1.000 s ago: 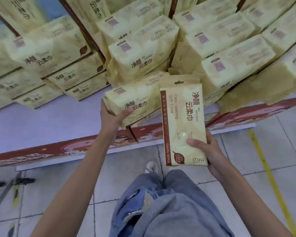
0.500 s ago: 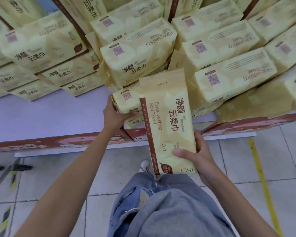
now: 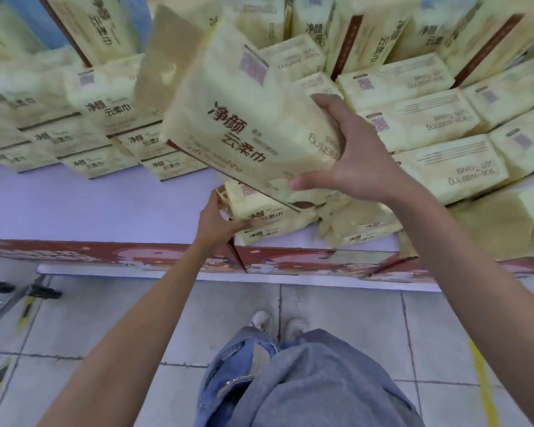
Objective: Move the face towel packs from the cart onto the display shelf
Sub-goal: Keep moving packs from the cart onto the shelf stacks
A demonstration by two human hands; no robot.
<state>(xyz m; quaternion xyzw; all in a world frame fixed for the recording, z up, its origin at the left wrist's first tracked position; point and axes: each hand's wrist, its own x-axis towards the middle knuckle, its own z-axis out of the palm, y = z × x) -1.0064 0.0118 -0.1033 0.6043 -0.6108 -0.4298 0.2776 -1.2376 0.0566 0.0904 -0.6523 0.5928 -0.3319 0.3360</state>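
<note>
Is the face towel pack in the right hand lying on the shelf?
No, the right hand holds that face towel pack tilted in midair above the shelf.

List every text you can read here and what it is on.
"净颜 云柔巾": raised pack in the right hand.
"净颜 云柔巾": low pack in the left hand, and left stacks.
"Face-washing Soft Towel", upside down: right packs.
Code patches, smaller print: too blurred to read.
</note>
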